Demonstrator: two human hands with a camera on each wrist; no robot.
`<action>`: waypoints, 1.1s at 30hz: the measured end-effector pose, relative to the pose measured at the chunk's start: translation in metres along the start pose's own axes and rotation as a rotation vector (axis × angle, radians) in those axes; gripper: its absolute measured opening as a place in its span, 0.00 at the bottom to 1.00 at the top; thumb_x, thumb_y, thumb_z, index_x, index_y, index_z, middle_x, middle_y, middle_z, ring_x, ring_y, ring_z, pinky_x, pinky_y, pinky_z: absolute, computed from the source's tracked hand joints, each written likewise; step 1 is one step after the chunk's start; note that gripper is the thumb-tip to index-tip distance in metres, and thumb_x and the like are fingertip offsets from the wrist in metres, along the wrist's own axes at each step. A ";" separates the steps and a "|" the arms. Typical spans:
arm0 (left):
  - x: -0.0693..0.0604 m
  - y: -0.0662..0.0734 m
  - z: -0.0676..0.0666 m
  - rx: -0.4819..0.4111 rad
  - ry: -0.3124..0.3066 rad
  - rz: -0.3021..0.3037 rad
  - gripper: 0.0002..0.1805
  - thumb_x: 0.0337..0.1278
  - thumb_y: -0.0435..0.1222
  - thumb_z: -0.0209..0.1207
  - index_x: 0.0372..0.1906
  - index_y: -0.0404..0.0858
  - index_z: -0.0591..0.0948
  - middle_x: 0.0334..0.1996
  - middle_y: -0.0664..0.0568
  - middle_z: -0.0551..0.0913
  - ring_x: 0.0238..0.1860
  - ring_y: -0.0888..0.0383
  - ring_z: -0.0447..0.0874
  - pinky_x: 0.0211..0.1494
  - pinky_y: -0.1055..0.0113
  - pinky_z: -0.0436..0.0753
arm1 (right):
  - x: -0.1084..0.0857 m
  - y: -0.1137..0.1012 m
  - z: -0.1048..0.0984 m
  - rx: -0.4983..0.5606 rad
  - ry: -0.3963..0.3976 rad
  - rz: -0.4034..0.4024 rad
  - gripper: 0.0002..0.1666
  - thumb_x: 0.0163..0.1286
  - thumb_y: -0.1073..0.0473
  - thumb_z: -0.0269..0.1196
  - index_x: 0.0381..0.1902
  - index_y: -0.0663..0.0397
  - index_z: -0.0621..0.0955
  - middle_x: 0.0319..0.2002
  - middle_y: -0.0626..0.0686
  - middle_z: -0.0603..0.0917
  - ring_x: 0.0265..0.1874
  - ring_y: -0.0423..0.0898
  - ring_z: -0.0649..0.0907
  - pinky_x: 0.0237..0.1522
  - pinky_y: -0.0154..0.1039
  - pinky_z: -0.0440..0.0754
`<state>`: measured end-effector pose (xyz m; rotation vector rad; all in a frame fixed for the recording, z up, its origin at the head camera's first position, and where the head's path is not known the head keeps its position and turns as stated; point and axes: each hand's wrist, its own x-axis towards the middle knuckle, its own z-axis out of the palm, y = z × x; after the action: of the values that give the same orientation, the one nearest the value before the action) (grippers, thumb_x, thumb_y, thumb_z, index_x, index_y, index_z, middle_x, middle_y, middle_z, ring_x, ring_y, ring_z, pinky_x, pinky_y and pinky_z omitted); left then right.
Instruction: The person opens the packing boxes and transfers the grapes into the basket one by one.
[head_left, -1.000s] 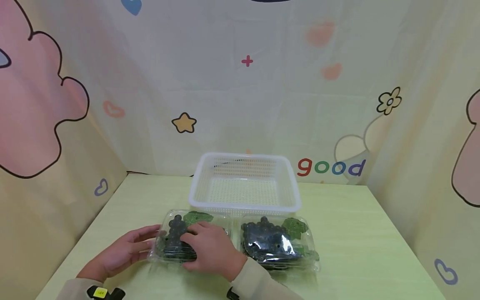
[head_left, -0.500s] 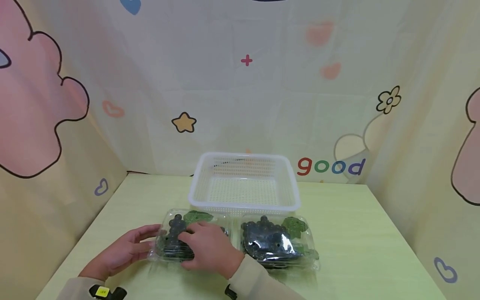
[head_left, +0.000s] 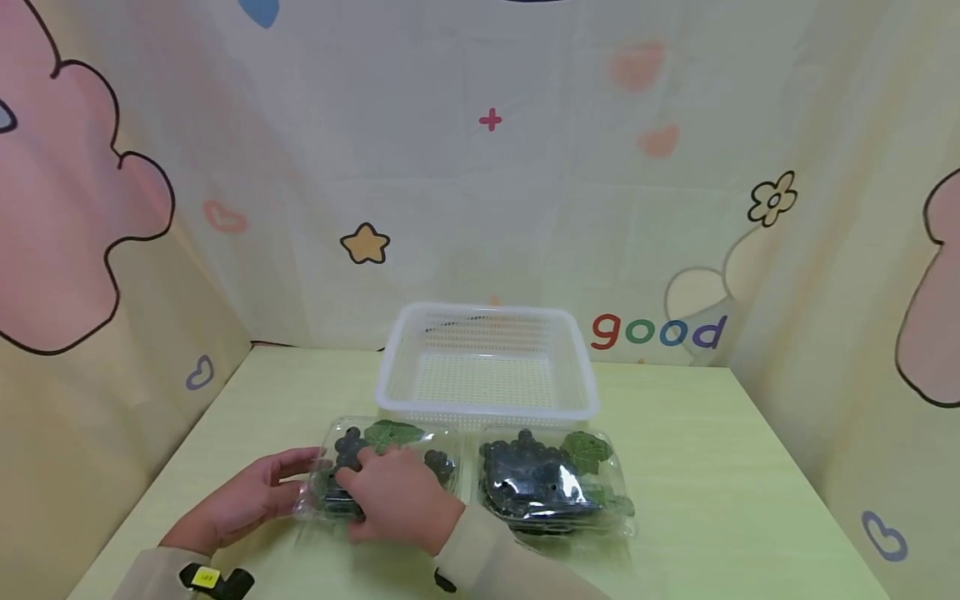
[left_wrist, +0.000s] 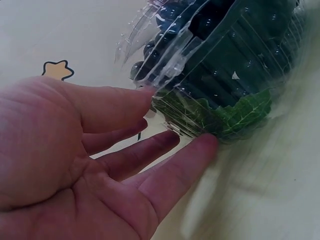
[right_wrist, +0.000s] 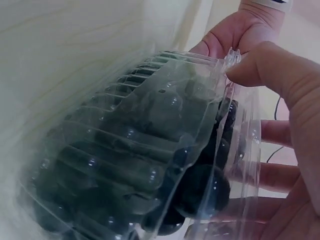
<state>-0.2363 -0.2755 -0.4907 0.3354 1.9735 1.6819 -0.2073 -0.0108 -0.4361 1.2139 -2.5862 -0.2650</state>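
A clear plastic clamshell box [head_left: 430, 439] of dark grapes [head_left: 349, 450] and green leaves lies on the table in the head view. On its left side is my left hand [head_left: 247, 502], fingers extended; the left wrist view shows the thumb [left_wrist: 117, 106] and a fingertip at the box's corner. My right hand [head_left: 402, 500] rests over the lid. In the right wrist view its thumb [right_wrist: 255, 67] touches the front rim of the box, while the other fingers reach across the lid, partly hidden behind the plastic. The lid's front edge looks slightly apart from the base there.
A second clamshell box of grapes [head_left: 536, 492] sits just right of the first. Behind both boxes stands a white perforated plastic basket [head_left: 487, 412], with nothing in it. A printed curtain [head_left: 450, 200] closes off the back and sides of the table [head_left: 712, 483].
My right hand has slid a little leftward along the box, uncovering grapes at its right side. The left hand stays at the left side, and both boxes stay in place.
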 end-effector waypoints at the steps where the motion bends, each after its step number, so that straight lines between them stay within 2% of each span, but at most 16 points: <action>1: 0.000 0.000 0.000 0.005 -0.003 -0.001 0.43 0.69 0.35 0.62 0.79 0.27 0.52 0.78 0.28 0.55 0.66 0.54 0.77 0.60 0.62 0.84 | 0.001 -0.001 -0.001 -0.002 -0.006 0.004 0.26 0.55 0.31 0.69 0.47 0.33 0.81 0.34 0.42 0.82 0.24 0.42 0.78 0.24 0.37 0.76; 5: 0.000 0.001 0.000 0.004 -0.008 -0.008 0.43 0.70 0.35 0.62 0.80 0.28 0.52 0.78 0.27 0.53 0.68 0.52 0.77 0.60 0.62 0.84 | 0.004 -0.008 -0.002 -0.033 -0.010 0.011 0.25 0.54 0.36 0.70 0.47 0.34 0.80 0.32 0.44 0.81 0.18 0.44 0.73 0.17 0.39 0.71; 8: 0.000 0.001 -0.001 -0.009 -0.016 -0.004 0.43 0.70 0.35 0.61 0.80 0.27 0.51 0.78 0.28 0.54 0.63 0.59 0.79 0.60 0.62 0.84 | 0.009 -0.012 -0.005 -0.058 -0.004 -0.003 0.24 0.54 0.38 0.70 0.48 0.33 0.80 0.30 0.43 0.81 0.18 0.42 0.74 0.20 0.39 0.76; 11: 0.000 0.001 0.000 -0.007 -0.020 0.003 0.43 0.70 0.34 0.61 0.79 0.26 0.51 0.77 0.28 0.55 0.61 0.61 0.80 0.59 0.62 0.85 | 0.014 -0.017 -0.007 -0.067 -0.004 -0.015 0.26 0.54 0.38 0.71 0.51 0.33 0.81 0.32 0.42 0.84 0.26 0.40 0.80 0.28 0.40 0.83; 14: 0.000 0.002 0.001 -0.002 -0.010 0.000 0.44 0.69 0.35 0.62 0.79 0.26 0.50 0.78 0.27 0.54 0.60 0.62 0.80 0.59 0.62 0.85 | 0.020 -0.022 -0.008 -0.054 -0.031 0.002 0.30 0.56 0.38 0.71 0.57 0.34 0.80 0.38 0.42 0.87 0.36 0.39 0.85 0.39 0.45 0.88; 17: 0.000 0.002 0.002 0.007 0.006 -0.007 0.45 0.68 0.35 0.63 0.80 0.27 0.50 0.78 0.26 0.51 0.60 0.63 0.78 0.59 0.64 0.84 | 0.026 -0.026 -0.008 -0.035 -0.068 0.040 0.33 0.58 0.38 0.70 0.62 0.35 0.79 0.47 0.46 0.89 0.44 0.46 0.88 0.41 0.54 0.89; 20: 0.000 0.001 0.002 0.010 0.015 -0.014 0.46 0.68 0.35 0.63 0.80 0.28 0.50 0.79 0.26 0.50 0.61 0.64 0.77 0.59 0.65 0.84 | 0.030 -0.031 -0.008 -0.037 -0.089 0.064 0.34 0.60 0.36 0.68 0.63 0.36 0.79 0.53 0.48 0.88 0.49 0.52 0.89 0.39 0.58 0.89; 26: 0.000 -0.002 0.001 0.013 0.016 -0.014 0.47 0.66 0.35 0.64 0.80 0.27 0.50 0.79 0.27 0.50 0.64 0.62 0.76 0.59 0.64 0.84 | 0.036 -0.036 -0.009 -0.014 -0.132 0.100 0.35 0.61 0.34 0.67 0.63 0.38 0.79 0.55 0.50 0.88 0.50 0.57 0.88 0.39 0.60 0.88; 29: 0.001 -0.003 0.001 0.014 0.016 -0.010 0.47 0.65 0.34 0.65 0.80 0.27 0.50 0.79 0.27 0.51 0.64 0.62 0.75 0.59 0.64 0.84 | 0.037 -0.038 -0.009 -0.014 -0.118 0.113 0.33 0.61 0.34 0.67 0.60 0.40 0.80 0.53 0.51 0.89 0.49 0.58 0.89 0.38 0.60 0.88; 33: 0.001 -0.004 0.000 -0.007 0.008 0.008 0.47 0.65 0.32 0.64 0.79 0.25 0.50 0.77 0.31 0.60 0.61 0.66 0.77 0.58 0.64 0.84 | 0.038 -0.039 -0.011 -0.019 -0.096 0.126 0.29 0.60 0.35 0.68 0.55 0.41 0.82 0.49 0.50 0.90 0.49 0.55 0.89 0.37 0.59 0.89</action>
<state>-0.2364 -0.2760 -0.4949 0.3352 1.9743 1.6972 -0.1989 -0.0655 -0.4303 1.0509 -2.7226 -0.3290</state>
